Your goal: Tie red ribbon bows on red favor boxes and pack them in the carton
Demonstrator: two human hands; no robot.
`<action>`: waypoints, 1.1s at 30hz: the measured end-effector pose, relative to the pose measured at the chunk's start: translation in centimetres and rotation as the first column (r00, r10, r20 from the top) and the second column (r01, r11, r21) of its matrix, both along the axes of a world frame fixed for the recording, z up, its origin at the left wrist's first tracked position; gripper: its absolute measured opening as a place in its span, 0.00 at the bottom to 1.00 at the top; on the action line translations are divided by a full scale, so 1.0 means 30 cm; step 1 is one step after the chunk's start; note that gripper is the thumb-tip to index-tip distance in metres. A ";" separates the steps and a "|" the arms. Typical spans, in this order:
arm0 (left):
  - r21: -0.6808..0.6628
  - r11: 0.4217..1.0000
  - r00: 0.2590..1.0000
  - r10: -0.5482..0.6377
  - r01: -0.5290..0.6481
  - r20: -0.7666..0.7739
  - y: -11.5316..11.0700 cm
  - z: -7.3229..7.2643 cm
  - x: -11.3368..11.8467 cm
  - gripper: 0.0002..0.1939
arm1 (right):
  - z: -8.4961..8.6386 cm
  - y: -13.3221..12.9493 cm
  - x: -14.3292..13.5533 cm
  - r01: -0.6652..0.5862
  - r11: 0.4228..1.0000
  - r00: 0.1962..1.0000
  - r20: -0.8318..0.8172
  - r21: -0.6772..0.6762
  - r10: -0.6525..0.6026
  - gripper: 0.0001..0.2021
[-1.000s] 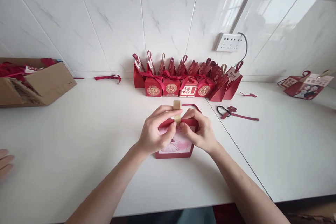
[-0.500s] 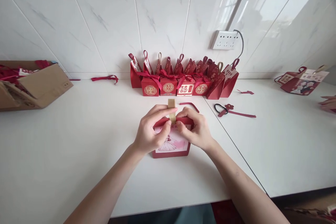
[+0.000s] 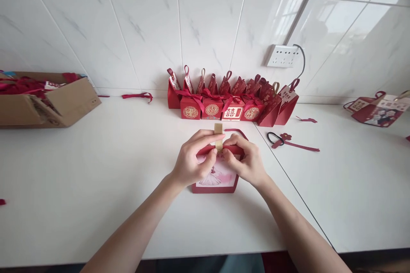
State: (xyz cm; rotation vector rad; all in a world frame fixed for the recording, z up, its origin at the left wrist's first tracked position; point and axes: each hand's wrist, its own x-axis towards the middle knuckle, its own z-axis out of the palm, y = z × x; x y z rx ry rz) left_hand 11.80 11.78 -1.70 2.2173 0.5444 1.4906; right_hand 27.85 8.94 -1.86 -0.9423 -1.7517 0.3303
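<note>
Red pink-panelled card box: back from table's front edge
Tan strap loop: atop box
Left hand: gripping box top
Right hand: also gripping it

Deep red, this box, its pale pink panel printed with a gowned figure, and a pale gold strap! Three small red boxes sport round gold medallions; white desk, white wall tiles streaked grey, brown carton.
</note>
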 end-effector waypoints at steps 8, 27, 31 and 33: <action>0.029 0.999 0.999 -0.022 0.022 0.029 0.002 0.003 0.002 0.17 | 0.000 0.001 0.000 -0.007 1.000 1.000 -0.006 0.001 0.007 0.04; -0.026 0.999 0.999 -0.034 0.034 0.021 0.003 -0.003 0.000 0.16 | -0.002 0.004 0.012 -0.060 0.993 0.998 -0.038 -0.100 0.056 0.03; -0.034 0.999 0.999 -0.034 0.035 0.013 0.001 -0.001 -0.002 0.16 | -0.005 0.005 0.008 -0.058 0.995 0.998 -0.044 -0.081 0.054 0.03; -0.044 0.998 0.999 -0.036 0.036 0.013 0.000 -0.001 -0.002 0.16 | -0.005 0.006 0.007 -0.059 0.995 0.997 -0.049 -0.080 0.055 0.03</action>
